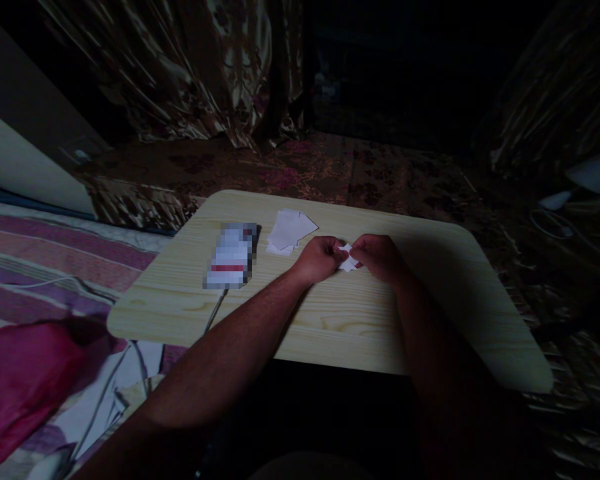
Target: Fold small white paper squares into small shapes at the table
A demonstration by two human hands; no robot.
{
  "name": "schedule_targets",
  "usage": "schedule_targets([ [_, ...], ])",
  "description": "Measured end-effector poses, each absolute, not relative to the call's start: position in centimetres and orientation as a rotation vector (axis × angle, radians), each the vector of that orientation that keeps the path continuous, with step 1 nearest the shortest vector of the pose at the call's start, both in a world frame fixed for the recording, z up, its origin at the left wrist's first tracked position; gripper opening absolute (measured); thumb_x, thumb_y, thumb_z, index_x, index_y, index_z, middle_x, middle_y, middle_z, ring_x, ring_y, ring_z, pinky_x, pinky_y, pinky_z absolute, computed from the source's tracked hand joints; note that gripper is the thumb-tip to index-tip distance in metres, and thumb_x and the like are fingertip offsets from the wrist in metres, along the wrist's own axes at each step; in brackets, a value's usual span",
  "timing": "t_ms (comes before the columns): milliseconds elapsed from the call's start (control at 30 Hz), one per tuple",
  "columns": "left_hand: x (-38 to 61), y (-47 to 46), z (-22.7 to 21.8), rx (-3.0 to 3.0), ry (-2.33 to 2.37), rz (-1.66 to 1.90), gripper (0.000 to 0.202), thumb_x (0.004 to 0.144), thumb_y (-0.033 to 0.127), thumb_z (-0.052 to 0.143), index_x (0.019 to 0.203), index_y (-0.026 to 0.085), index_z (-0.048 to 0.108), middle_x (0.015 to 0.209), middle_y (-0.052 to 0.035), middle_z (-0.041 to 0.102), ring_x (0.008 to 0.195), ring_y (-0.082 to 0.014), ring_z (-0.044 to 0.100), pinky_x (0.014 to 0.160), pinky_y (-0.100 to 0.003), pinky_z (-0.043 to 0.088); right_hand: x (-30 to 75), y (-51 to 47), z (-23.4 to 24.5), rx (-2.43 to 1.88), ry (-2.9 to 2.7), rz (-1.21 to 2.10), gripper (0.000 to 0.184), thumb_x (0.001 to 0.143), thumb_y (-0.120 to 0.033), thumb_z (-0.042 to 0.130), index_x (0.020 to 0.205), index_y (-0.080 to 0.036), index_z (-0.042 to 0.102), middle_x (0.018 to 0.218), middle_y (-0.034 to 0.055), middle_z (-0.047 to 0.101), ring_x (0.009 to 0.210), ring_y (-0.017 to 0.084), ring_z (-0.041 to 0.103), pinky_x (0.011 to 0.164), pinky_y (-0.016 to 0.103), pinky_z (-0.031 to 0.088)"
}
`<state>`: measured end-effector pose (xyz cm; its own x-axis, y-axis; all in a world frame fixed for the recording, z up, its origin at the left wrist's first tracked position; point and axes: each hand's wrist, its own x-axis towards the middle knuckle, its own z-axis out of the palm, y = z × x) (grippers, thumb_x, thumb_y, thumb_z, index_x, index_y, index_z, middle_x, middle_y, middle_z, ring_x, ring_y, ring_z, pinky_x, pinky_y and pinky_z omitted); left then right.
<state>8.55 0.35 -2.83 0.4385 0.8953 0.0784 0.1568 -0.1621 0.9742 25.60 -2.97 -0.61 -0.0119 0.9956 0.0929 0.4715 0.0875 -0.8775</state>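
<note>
Above the middle of the wooden table [340, 333], a small white piece of folded paper [349, 259] is pinched between both hands. My left hand [321, 259] is closed on its left side, thumb and fingers pressed together. From the right, my right hand [377, 256] grips the other side the same way. The paper's exact folds are too small and dim to make out. Just beyond my left hand lies a loose stack of white paper sheets [291, 230], fanned unevenly.
A phone-like device [231, 255] with a blurred-out screen lies left on the table, a cable [215, 312] running off the near edge. A striped bed [10, 267] with a pink cloth [25, 387] is at left. Patterned curtains [215, 67] hang behind; a lamp-like white object [597, 170] stands right.
</note>
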Motion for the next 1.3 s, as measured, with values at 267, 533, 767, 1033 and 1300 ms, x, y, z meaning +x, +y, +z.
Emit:
schedule_targets([
  [267,8.57,0.54,-2.71,1.527,0.854,0.853,0.022,0.065,0.031,0.072,0.071,0.012,0.063,0.063,0.0001,0.058,0.054,-0.0079,0.047,0.052,-0.021,0.036,25.75,-2.95,-0.75,-1.498,-1.631,0.794,0.010,0.071,-0.026,0.061,0.071,-0.016,0.065,0.060,0.0015,0.067,0.054,0.016,0.063,0.049,0.023,0.046],
  [533,8.55,0.73,-3.10,1.539,0.881,0.848,0.018,0.064,0.028,0.071,0.071,0.013,0.063,0.061,0.0001,0.058,0.052,-0.0082,0.047,0.051,-0.022,0.035,25.50,-3.04,-0.75,-1.488,-1.646,0.802,0.010,0.071,-0.025,0.061,0.071,-0.016,0.065,0.059,0.0017,0.067,0.052,0.015,0.063,0.048,0.023,0.044],
  [767,8.55,0.81,-3.18,1.513,0.902,0.869,0.018,0.063,0.027,0.072,0.070,0.012,0.064,0.063,-0.0015,0.061,0.054,-0.0093,0.050,0.052,-0.023,0.037,25.66,-2.95,-0.95,-1.463,-1.668,0.782,0.010,0.072,-0.025,0.060,0.073,-0.016,0.064,0.061,0.0017,0.067,0.053,0.015,0.062,0.049,0.023,0.044],
  [1033,8.71,0.72,-2.98,1.482,0.896,0.916,0.022,0.060,0.026,0.076,0.072,0.013,0.063,0.065,0.0002,0.060,0.055,-0.0083,0.050,0.053,-0.022,0.038,25.62,-3.21,-0.46,-1.482,-1.660,0.772,0.010,0.072,-0.025,0.060,0.071,-0.017,0.064,0.059,0.0015,0.066,0.053,0.015,0.062,0.049,0.023,0.045],
  [1300,8.75,0.58,-2.62,1.378,0.871,0.906,0.023,0.060,0.026,0.075,0.072,0.013,0.062,0.061,0.0009,0.060,0.051,-0.0078,0.049,0.051,-0.022,0.037,25.53,-3.03,-0.73,-1.454,-1.604,0.808,0.010,0.071,-0.026,0.061,0.071,-0.017,0.063,0.062,0.0016,0.067,0.054,0.015,0.063,0.050,0.024,0.046],
])
